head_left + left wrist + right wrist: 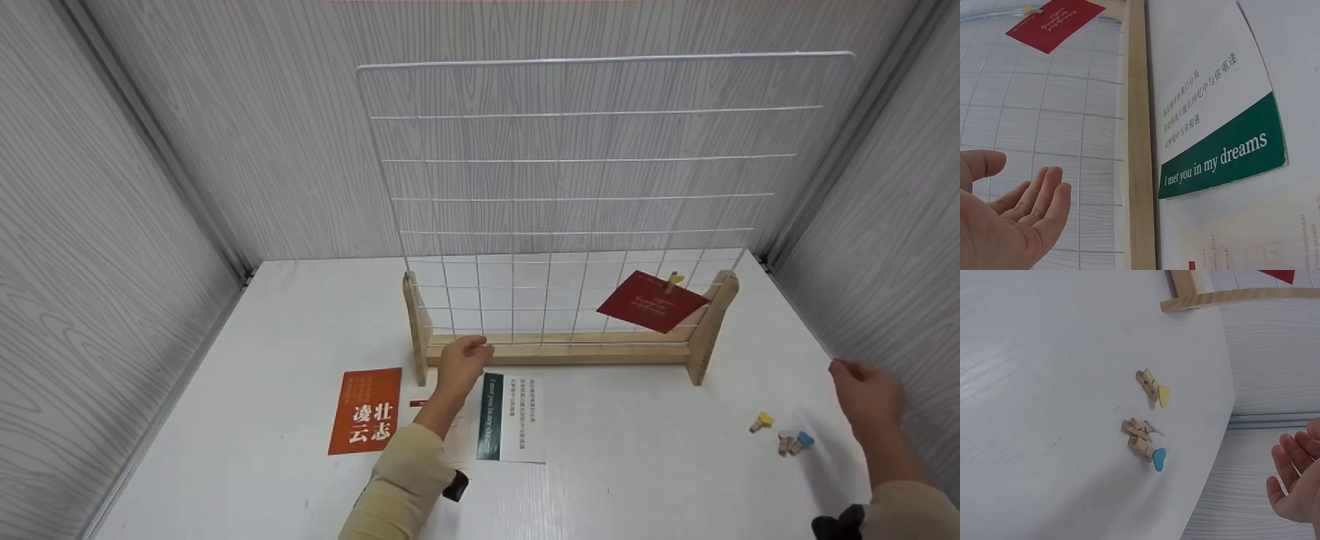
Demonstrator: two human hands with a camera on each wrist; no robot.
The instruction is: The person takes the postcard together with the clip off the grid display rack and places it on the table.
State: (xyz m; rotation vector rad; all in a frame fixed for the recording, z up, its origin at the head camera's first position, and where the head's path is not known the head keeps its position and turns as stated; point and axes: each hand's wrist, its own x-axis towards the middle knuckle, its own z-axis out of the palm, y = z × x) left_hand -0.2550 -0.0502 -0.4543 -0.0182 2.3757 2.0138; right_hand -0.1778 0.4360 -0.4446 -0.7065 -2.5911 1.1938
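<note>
My left hand [463, 364] hovers before the lower rail of a white wire grid [551, 262], its fingers loosely bent and holding nothing. Close by on the table lies a green-and-white card [512, 416] printed "I met you in my dreams" [1224, 152]. On the grid's lower right hangs a red card [649, 301], held by a yellow-topped clothespin [673, 280]. Off to the right, my right hand [870, 394] is raised with relaxed, bare fingers. Nearest to it are a clothespin with a blue heart [1158, 459], a pale-topped clothespin [1139, 427] and one with a yellow heart [1163, 396].
An orange card [365, 412] lies on the white table [637, 465] at the left. Partly under my left forearm in the head view is a pale card [1252, 242]. Wooden feet [709, 330] support the grid, and wood-patterned panels [135, 187] enclose the table.
</note>
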